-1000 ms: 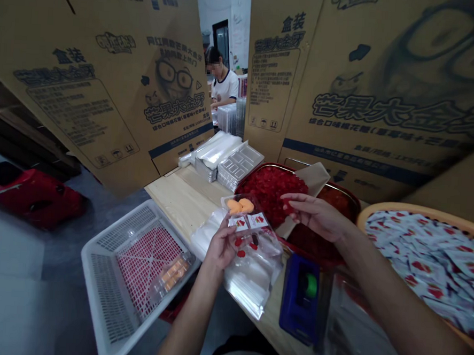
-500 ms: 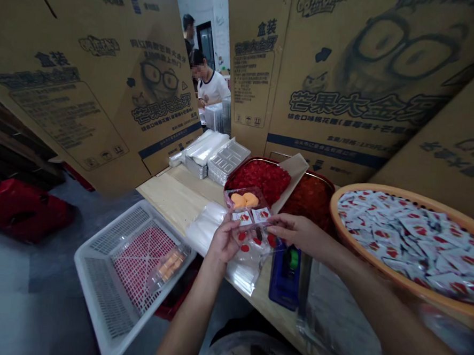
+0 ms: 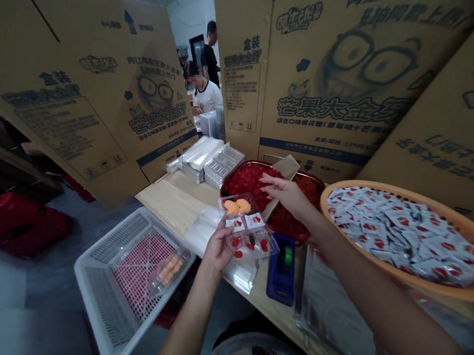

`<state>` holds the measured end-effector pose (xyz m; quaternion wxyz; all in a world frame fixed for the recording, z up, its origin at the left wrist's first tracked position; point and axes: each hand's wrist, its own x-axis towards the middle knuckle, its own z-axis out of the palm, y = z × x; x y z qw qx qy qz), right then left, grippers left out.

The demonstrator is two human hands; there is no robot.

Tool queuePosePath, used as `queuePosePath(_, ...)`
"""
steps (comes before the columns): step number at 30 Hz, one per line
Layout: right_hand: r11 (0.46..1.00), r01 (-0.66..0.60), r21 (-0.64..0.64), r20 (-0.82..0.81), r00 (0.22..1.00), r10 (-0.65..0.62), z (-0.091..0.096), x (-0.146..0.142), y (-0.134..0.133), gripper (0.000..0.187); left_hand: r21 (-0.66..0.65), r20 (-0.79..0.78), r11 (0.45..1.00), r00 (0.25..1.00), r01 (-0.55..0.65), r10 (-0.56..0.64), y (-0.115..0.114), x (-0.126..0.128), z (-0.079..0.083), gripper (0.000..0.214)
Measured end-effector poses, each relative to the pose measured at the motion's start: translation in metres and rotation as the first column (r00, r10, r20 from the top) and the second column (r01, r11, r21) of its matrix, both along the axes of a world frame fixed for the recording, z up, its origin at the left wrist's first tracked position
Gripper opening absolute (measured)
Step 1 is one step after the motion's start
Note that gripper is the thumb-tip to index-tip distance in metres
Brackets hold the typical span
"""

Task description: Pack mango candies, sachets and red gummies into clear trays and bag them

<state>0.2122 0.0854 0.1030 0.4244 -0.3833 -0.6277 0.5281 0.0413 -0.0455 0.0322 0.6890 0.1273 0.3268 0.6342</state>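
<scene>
A clear plastic clamshell box [image 3: 257,244] rests in the left hand [image 3: 219,246], just below the centre of the frame, its fingers curled up around the box's near edge in a firm hold. The box's long axis runs from the orange pieces [image 3: 232,206] at the far end, past two white printed sachets [image 3: 244,222], to the red pieces [image 3: 249,246] at the near end. The right hand [image 3: 284,195] lies up and to the right of the box, near it but not touching, its fingers extended leftward over a metal tray of red pieces [image 3: 313,178]. Whether they pinch anything, I cannot tell. The left hand is the nearer one, of course — it is holding the box. Just right of the box stands a blue tape dispenser [image 3: 282,268], and an orange basket of sachets [image 3: 434,290] fills the right side of the frame.
</scene>
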Motion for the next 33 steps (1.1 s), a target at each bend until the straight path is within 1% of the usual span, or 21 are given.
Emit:
queuePosePath(2,0.999,-0.037,-0.003,-0.003,0.999,0.037,-0.001,0.008,0.002,0.033,-0.018,-0.003,1.0,1.0,-0.003,0.003,-0.002,0.0,0.0,0.057)
queuePosePath(3,0.999,-0.028,0.014,0.018,0.999,0.028,-0.002,0.015,0.0,0.031,-0.025,-0.005,1.0,1.0,0.002,-0.002,-0.002,0.001,0.0,0.057)
queuePosePath(5,0.996,0.049,0.073,0.102,0.993,-0.056,-0.006,0.037,-0.009,0.027,-0.031,-0.011,0.999,1.0,0.019,-0.019,-0.003,0.002,-0.001,0.058)
queuePosePath(7,0.975,0.166,0.149,0.243,0.949,-0.199,-0.013,0.062,-0.026,0.023,-0.025,-0.018,0.999,0.999,0.036,-0.036,-0.004,0.004,-0.002,0.059)
queuePosePath(8,0.957,0.216,0.193,0.33,0.904,-0.271,-0.019,0.073,-0.037,0.021,-0.023,-0.022,0.999,0.999,0.043,-0.043,-0.004,0.005,-0.003,0.059)
queuePosePath(10,0.921,0.268,0.282,0.513,0.769,-0.381,-0.034,0.09,-0.064,0.021,-0.034,-0.033,0.998,0.998,0.053,-0.054,-0.005,0.008,-0.005,0.058)
queuePosePath(12,0.903,0.272,0.333,0.654,0.622,-0.429,-0.056,0.096,-0.091,0.024,-0.058,-0.045,0.996,0.997,0.065,-0.067,-0.006,0.01,-0.006,0.058)
queuePosePath(14,0.879,0.308,0.365,0.695,0.538,-0.477,-0.08,0.094,-0.111,0.028,-0.074,-0.051,0.994,0.995,0.08,-0.084,-0.007,0.013,-0.006,0.059)
queuePosePath(15,0.856,0.322,0.404,0.713,0.475,-0.515,-0.091,0.092,-0.117,0.031,-0.08,-0.052,0.993,0.994,0.087,-0.091,-0.008,0.014,-0.005,0.059)
queuePosePath(17,0.82,0.333,0.466,0.735,0.37,-0.568,-0.111,0.089,-0.121,0.034,-0.096,-0.052,0.991,0.994,0.092,-0.097,-0.01,0.016,-0.004,0.06)
queuePosePath(19,0.811,0.315,0.493,0.759,0.3,-0.577,-0.124,0.091,-0.117,0.035,-0.118,-0.053,0.989,0.994,0.089,-0.095,-0.012,0.018,-0.003,0.061)
queuePosePath(21,0.823,0.283,0.492,0.785,0.265,-0.56,-0.131,0.095,-0.112,0.035,-0.127,-0.052,0.988,0.994,0.085,-0.092,-0.015,0.018,-0.002,0.06)
queuePosePath(25,0.836,0.258,0.484,0.811,0.226,-0.539,-0.135,0.103,-0.107,0.035,-0.118,-0.051,0.991,0.996,0.068,-0.074,-0.018,0.015,-0.003,0.06)
queuePosePath(30,0.822,0.265,0.505,0.809,0.188,-0.557,-0.137,0.104,-0.108,0.035,-0.106,-0.051,0.992,0.996,0.071,-0.076,-0.02,0.012,-0.009,0.062)
queuePosePath(33,0.802,0.305,0.513,0.797,0.179,-0.577,-0.136,0.103,-0.107,0.031,-0.095,-0.047,0.992,0.995,0.081,-0.086,-0.021,0.01,-0.013,0.066)
